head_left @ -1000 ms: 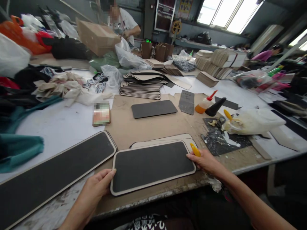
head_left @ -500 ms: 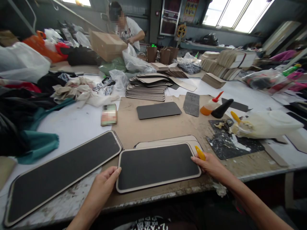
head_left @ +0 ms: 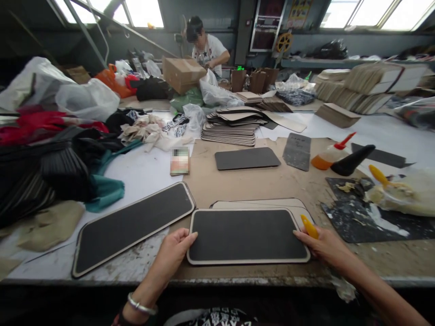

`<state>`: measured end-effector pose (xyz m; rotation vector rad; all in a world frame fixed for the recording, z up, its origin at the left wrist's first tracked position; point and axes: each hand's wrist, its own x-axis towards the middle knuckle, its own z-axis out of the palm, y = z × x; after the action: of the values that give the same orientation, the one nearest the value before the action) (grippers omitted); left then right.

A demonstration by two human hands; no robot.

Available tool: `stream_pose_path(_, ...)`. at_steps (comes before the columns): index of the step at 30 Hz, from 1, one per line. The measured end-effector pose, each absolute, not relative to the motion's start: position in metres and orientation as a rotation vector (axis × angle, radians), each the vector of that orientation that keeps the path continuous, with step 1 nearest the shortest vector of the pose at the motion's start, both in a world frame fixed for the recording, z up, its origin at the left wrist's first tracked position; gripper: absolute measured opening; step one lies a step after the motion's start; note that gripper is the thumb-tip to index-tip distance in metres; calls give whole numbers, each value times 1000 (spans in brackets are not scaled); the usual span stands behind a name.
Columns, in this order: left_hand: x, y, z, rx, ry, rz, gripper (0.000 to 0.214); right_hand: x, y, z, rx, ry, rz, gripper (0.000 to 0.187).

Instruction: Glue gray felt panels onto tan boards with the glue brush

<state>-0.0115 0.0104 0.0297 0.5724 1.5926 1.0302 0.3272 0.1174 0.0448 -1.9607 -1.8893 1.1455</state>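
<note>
A black rectangular panel (head_left: pixel 248 236) with rounded corners and a pale border lies level in front of me. My left hand (head_left: pixel 175 253) grips its left edge, thumb on top. At its right edge my right hand (head_left: pixel 321 244) pinches the border, and a yellow handle (head_left: pixel 309 226) pokes up from the same hand; the tool's other end is hidden. Behind the panel, partly covered, are pale boards (head_left: pixel 288 203) with dark edges. To the left, a similar black panel (head_left: pixel 136 226) lies at a slant. A smaller dark grey plate (head_left: pixel 247 159) rests farther back.
Right of me are a glue-smeared black board (head_left: pixel 356 226), a bottle of orange liquid (head_left: pixel 328 156) and a black cone-shaped object (head_left: pixel 351 160). A stack of boards (head_left: pixel 231 129) stands behind. Cloth (head_left: pixel 44 167) is heaped at left. A person (head_left: pixel 210 50) works across the table.
The panel between my hands has turned slightly, so its edges run more level. Both hands keep their hold. My view has swung left, shifting the whole scene to the right.
</note>
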Motion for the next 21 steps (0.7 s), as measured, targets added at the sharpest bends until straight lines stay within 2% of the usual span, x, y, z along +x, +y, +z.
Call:
stream_pose_path(7,-16,8,27,514,1581,969,47,327,114,43,-1955,-1822,1194,29)
stream_pose_path(12,-14,8,25,478,1576,1005,49,325,113,45,-1959,-1847,1088,29)
stream_pose_path(17,-22,-3,46,510,1577,1194,41,315,117,67,-1856,-1893,1187,36)
stream_pose_path(21,-61,-25,68,522,1674,1410,36,264,154,78,-1741,-2031,1218,39)
